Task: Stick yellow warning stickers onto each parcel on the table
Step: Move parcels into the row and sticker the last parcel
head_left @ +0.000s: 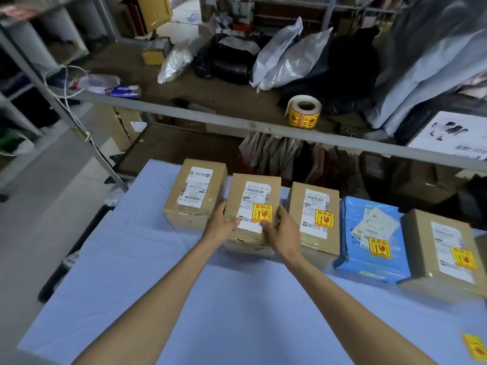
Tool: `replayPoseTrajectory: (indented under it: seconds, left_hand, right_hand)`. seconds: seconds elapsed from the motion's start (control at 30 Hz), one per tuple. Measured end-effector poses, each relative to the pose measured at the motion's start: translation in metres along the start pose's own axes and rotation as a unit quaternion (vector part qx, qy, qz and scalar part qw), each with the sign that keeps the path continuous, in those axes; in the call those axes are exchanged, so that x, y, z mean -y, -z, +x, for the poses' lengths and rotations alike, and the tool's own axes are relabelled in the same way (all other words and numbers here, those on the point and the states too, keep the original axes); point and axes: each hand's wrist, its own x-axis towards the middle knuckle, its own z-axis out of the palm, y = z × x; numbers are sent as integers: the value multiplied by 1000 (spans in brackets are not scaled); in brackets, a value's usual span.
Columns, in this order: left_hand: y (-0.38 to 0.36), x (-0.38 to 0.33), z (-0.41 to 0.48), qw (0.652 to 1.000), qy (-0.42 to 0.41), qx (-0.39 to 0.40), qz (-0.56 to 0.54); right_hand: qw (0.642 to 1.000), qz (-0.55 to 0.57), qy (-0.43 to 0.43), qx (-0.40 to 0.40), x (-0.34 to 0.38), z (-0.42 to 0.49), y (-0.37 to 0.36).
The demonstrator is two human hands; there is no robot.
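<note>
Several parcels stand in a row on the blue table (184, 299). My left hand (221, 225) and my right hand (279, 230) grip the sides of the second cardboard parcel (250, 180), thumbs on its top, beside a yellow warning sticker (261, 213). The leftmost cardboard parcel (196, 193) shows only a white shipping label. The third cardboard parcel (313, 214), the blue bag parcel (369, 233) and the rightmost cardboard parcel (442, 248) each bear a yellow sticker. The sticker roll (303, 110) stands on the shelf behind.
A grey metal shelf rail (184, 111) crosses above the parcels' far side. Plastic mailer bags (284, 56) and black bags lie on the shelf. A loose yellow sticker (475, 350) lies at the table's right edge. The table's near half shows bare blue cloth.
</note>
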Motion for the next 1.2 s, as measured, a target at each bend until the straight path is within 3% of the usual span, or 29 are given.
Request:
replayPoseTrajectory:
  seconds: [0.17,0.7,1.03,1.2]
  left_hand:
    - [-9,-3,22,1000,2,0,13]
    - [-21,15,57,999,1,-13,39]
    - [-10,16,65,997,-1,30,73]
    - [22,6,77,994,-42,-55,83]
  right_hand:
    - [998,-56,9,-5,-3,20,-6]
    - [996,-88,4,4,-16,40,-18]
    - [994,-109,25,10,-15,39,-19]
    - [973,-196,116,-27,1,32,-28]
